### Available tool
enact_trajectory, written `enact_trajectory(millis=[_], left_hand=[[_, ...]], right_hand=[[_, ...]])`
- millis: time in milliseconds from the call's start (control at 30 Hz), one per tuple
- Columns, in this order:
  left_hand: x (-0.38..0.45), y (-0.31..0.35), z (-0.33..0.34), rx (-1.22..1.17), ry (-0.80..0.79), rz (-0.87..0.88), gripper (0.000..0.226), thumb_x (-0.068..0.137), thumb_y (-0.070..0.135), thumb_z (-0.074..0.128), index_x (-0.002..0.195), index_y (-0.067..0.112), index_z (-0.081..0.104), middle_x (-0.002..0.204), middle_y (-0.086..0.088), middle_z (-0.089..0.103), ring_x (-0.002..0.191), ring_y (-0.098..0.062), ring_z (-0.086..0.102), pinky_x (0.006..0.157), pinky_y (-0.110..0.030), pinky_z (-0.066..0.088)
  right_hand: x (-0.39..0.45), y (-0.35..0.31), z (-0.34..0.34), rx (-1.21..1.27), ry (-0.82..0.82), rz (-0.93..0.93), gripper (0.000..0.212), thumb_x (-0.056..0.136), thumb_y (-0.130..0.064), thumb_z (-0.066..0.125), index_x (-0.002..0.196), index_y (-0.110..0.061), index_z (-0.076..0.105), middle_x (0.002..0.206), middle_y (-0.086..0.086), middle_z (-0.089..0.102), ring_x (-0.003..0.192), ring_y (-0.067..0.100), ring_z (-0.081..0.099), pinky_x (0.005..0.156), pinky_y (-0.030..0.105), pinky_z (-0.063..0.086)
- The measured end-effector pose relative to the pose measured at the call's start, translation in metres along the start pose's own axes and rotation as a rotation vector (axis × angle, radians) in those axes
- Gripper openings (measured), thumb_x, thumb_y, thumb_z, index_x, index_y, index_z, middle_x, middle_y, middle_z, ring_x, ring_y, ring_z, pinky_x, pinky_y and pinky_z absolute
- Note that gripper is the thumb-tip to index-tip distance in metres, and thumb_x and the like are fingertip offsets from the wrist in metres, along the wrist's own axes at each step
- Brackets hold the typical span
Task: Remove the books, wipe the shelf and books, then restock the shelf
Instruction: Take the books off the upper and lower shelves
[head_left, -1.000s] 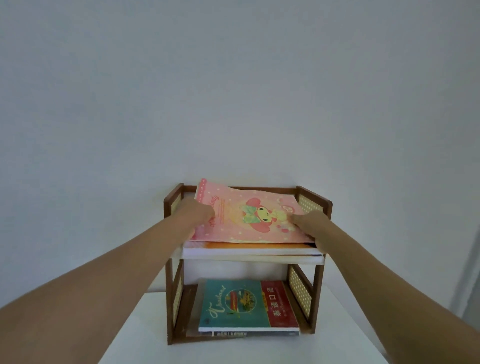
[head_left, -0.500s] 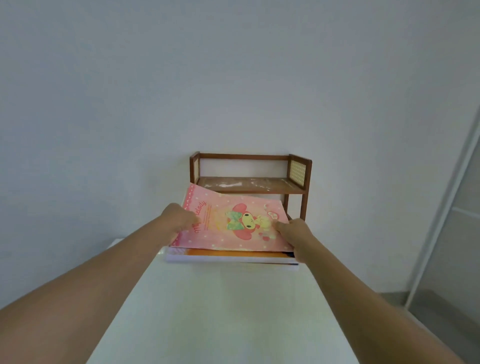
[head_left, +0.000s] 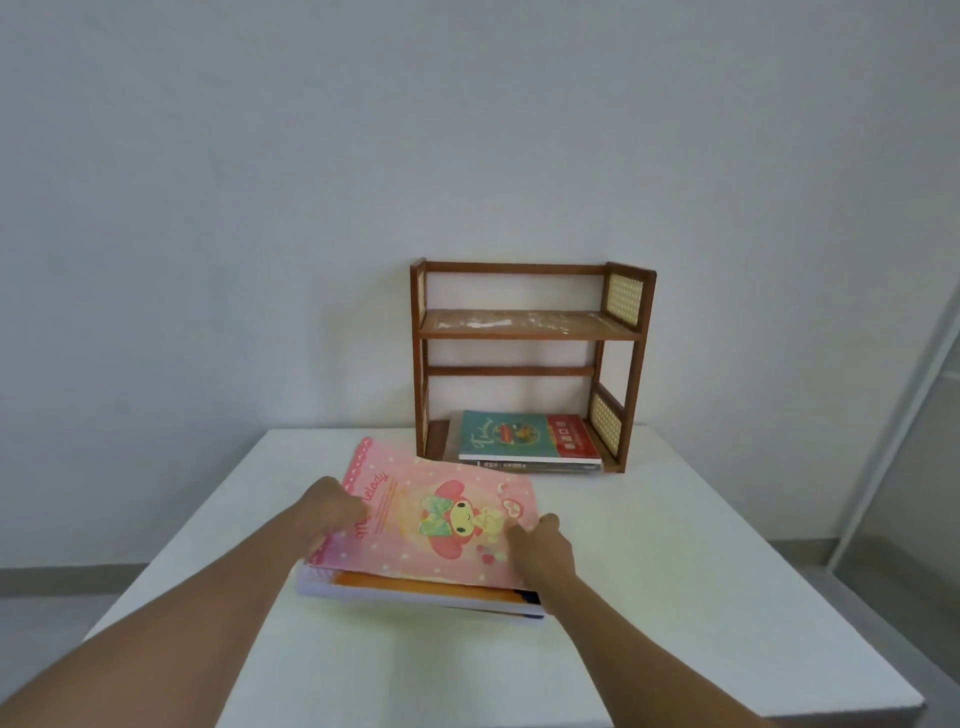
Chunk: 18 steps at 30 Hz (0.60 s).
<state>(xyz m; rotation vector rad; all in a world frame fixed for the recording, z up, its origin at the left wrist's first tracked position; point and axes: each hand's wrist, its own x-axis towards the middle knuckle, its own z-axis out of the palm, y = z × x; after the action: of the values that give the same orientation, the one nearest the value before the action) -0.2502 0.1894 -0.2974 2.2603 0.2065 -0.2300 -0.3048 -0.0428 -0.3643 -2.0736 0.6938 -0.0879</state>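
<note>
Books (head_left: 441, 540), lower covers mostly hidden

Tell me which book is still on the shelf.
The teal-and-red book, topmost on the wooden shelf's bottom tier; the pink book is on the table.
</note>
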Motion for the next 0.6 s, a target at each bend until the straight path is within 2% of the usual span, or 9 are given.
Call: enact_trajectory(millis=[133, 233, 300, 333, 400, 433, 500, 600], left_hand=[[0.01, -0.031, 0.003, 0.084, -0.019, 0.015, 0.018, 0.088, 0.013, 0.063, 0.1, -0.001, 0.062, 0.096, -0.014, 0.067, 0.088, -0.027, 0.066, 0.075, -0.034, 0.057], [0.015, -0.051, 0.007, 0.214, -0.054, 0.038, 0.02, 0.088, 0.02, 0.061, 0.099, 0.003, 0.06, 0.096, -0.011, 0.064, 0.093, -0.026, 0.064, 0.073, -0.031, 0.053], [0.015, -0.063, 0.011, 0.394, -0.066, 0.06, 0.032, 0.088, 0.026, 0.057, 0.112, 0.005, 0.053, 0.107, -0.01, 0.058, 0.103, -0.027, 0.059, 0.08, -0.031, 0.051], [0.016, -0.067, 0.013, 0.503, -0.053, 0.085, 0.042, 0.088, 0.028, 0.054, 0.123, 0.006, 0.046, 0.115, -0.012, 0.053, 0.109, -0.027, 0.055, 0.086, -0.032, 0.05], [0.018, -0.074, 0.016, 0.617, -0.042, 0.169, 0.059, 0.093, 0.027, 0.044, 0.144, 0.004, 0.024, 0.141, -0.017, 0.037, 0.128, -0.031, 0.04, 0.102, -0.035, 0.041], [0.017, -0.075, 0.018, 0.648, -0.063, 0.218, 0.063, 0.096, 0.025, 0.038, 0.149, 0.004, 0.012, 0.153, -0.016, 0.021, 0.139, -0.03, 0.027, 0.11, -0.037, 0.033], [0.016, -0.077, 0.02, 0.714, -0.11, 0.306, 0.06, 0.1, 0.022, 0.026, 0.152, 0.007, 0.0, 0.161, -0.007, -0.003, 0.147, -0.023, 0.007, 0.116, -0.041, 0.023], [0.014, -0.081, 0.02, 0.801, -0.146, 0.331, 0.054, 0.102, 0.026, 0.016, 0.153, 0.013, -0.001, 0.161, -0.001, -0.005, 0.147, -0.021, 0.013, 0.114, -0.043, 0.027]], right_hand=[[-0.007, 0.016, 0.021, -0.162, -0.026, -0.055, 0.046, 0.098, -0.049, 0.04, 0.124, -0.01, 0.04, 0.122, 0.014, 0.052, 0.107, 0.027, 0.056, 0.092, 0.038, 0.049], [-0.013, 0.028, 0.032, -0.408, -0.038, -0.166, 0.046, 0.102, -0.046, 0.03, 0.125, -0.008, 0.04, 0.124, 0.015, 0.051, 0.112, 0.028, 0.051, 0.094, 0.035, 0.043], [-0.013, 0.033, 0.037, -0.542, 0.035, -0.227, 0.047, 0.102, -0.045, 0.028, 0.128, -0.008, 0.039, 0.125, 0.014, 0.05, 0.113, 0.027, 0.05, 0.089, 0.032, 0.041], [-0.012, 0.034, 0.039, -0.591, 0.081, -0.257, 0.049, 0.102, -0.045, 0.028, 0.132, -0.007, 0.037, 0.128, 0.014, 0.049, 0.114, 0.026, 0.049, 0.089, 0.031, 0.041], [-0.01, 0.033, 0.04, -0.61, 0.117, -0.323, 0.055, 0.102, -0.04, 0.032, 0.145, -0.007, 0.025, 0.143, 0.014, 0.038, 0.127, 0.027, 0.042, 0.099, 0.035, 0.041], [-0.009, 0.032, 0.04, -0.597, 0.083, -0.356, 0.058, 0.102, -0.036, 0.034, 0.15, -0.009, 0.018, 0.152, 0.012, 0.027, 0.135, 0.027, 0.035, 0.106, 0.039, 0.037], [-0.008, 0.031, 0.038, -0.608, -0.007, -0.422, 0.062, 0.1, -0.031, 0.04, 0.153, -0.014, 0.011, 0.161, 0.005, 0.009, 0.146, 0.024, 0.019, 0.113, 0.042, 0.029], [-0.004, 0.034, 0.037, -0.644, -0.057, -0.468, 0.062, 0.098, -0.026, 0.043, 0.152, -0.015, 0.016, 0.162, 0.003, 0.007, 0.148, 0.022, 0.014, 0.115, 0.043, 0.027]])
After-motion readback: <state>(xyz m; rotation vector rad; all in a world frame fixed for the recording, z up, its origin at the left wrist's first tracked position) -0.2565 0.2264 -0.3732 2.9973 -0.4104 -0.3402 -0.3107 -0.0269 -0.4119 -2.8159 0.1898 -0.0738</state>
